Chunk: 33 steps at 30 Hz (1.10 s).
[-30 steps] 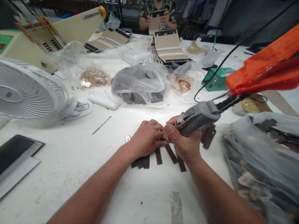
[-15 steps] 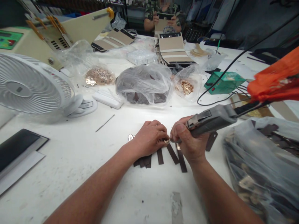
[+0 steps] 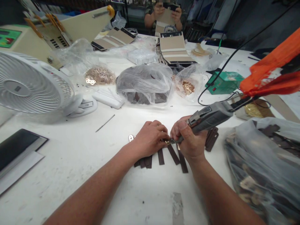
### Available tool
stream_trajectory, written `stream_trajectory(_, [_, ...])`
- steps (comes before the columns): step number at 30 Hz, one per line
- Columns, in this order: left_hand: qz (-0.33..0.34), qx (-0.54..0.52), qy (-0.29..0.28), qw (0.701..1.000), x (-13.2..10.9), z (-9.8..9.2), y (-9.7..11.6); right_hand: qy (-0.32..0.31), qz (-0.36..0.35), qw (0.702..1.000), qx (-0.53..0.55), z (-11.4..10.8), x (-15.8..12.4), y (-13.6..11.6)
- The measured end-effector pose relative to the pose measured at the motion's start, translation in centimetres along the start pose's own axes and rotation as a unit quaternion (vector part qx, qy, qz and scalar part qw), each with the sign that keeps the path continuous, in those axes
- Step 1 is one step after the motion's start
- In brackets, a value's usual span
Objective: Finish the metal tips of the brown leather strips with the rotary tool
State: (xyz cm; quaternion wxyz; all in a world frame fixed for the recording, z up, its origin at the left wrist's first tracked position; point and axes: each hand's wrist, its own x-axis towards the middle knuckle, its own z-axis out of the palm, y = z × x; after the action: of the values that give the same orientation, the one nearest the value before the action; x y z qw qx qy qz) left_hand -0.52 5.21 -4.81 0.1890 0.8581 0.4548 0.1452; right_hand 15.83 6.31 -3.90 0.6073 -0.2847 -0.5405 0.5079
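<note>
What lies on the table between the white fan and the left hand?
In the head view, a thin metal rod lies on the table between the fan and the left hand.

Small assembly workshop, leather-goods or accessory piecework. Large white bench [image 3: 70, 162], scuffed, crowded with stock. Clear plastic bags of dark leather strips [image 3: 145, 84] at 12 o'clock, bags of gold metal fittings [image 3: 99, 76] at 11 and 1. Beige machine [image 3: 58, 31] with green control panel at 10, desk fan [image 3: 25, 84] at 9. Green power box [image 3: 223, 82] with trailing cables at 2. Stacked card sample boards [image 3: 174, 47] far side, where co-worker [image 3: 164, 12] handles one.
</note>
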Motion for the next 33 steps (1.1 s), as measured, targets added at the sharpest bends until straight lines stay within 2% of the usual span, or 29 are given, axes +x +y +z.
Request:
stream_trajectory(10, [-0.002,0.041,-0.01,0.999,0.0,0.3,0.0,-0.002,-0.023,0.995,-0.093,0.0,-0.1,0.2])
stream_trajectory(15, [0.005,0.045,0.0,0.999,-0.1,0.3,0.1,-0.002,-0.019,0.998,-0.067,0.1,0.1,0.2])
stream_trajectory(20, [0.002,0.024,0.005,1.0,-0.1,0.3,0.3,0.022,0.022,0.999,-0.007,0.0,0.7,0.2])
stream_trajectory(25, [0.002,0.014,0.005,1.0,-0.4,0.1,0.4,0.032,0.042,0.999,0.01,-0.1,1.0,0.3])
stream_trajectory(33, [-0.044,-0.014,0.06,0.997,-0.2,1.3,1.5,0.036,0.05,0.998,0.017,-0.2,0.9,0.2])
